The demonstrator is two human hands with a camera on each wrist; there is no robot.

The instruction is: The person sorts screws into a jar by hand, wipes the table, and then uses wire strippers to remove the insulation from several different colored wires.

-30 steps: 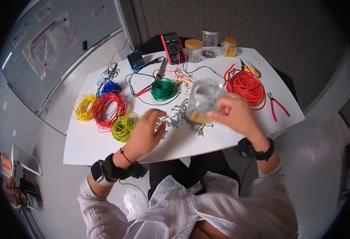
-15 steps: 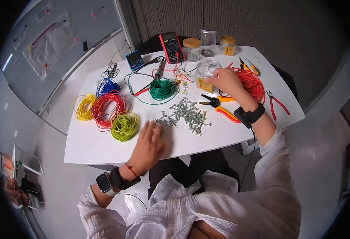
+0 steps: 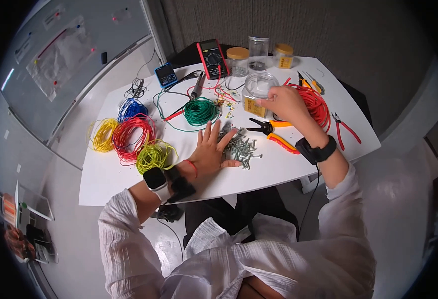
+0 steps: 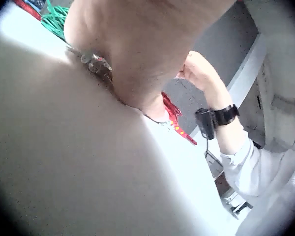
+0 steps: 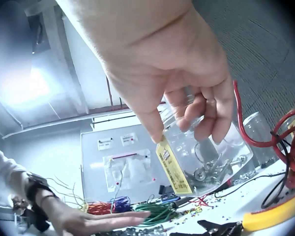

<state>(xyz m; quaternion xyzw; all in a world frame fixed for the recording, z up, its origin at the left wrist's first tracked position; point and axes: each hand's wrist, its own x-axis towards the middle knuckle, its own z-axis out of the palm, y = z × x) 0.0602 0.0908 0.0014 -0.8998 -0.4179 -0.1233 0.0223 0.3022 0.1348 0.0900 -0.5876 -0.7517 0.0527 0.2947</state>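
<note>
My right hand (image 3: 287, 103) pinches the rim of a clear plastic jar (image 3: 250, 93) with a yellow label, upright in the head view. In the right wrist view the thumb is by the label and the fingers curl over the rim; several screws (image 5: 206, 172) show inside the jar (image 5: 226, 183). My left hand (image 3: 210, 152) spreads its fingers flat at the left side of a pile of silver screws (image 3: 245, 149), covering part of it. In the left wrist view the palm hides most of the screws (image 4: 94, 63).
Orange-handled wire strippers (image 3: 282, 142) lie between jar and screws. Wire coils in green (image 3: 202, 111), red (image 3: 124, 137), lime (image 3: 151, 157), yellow (image 3: 102, 135) and blue (image 3: 132, 108) lie leftward. A red cable coil (image 3: 316, 107) and red-handled cutters (image 3: 347, 132) are right; a multimeter (image 3: 213, 60) stands behind.
The jar went from tilted above the screws to upright farther back, uncovering the wire strippers. My left hand first drew back toward the near edge, then reached forward onto the pile, fingers spread.
</note>
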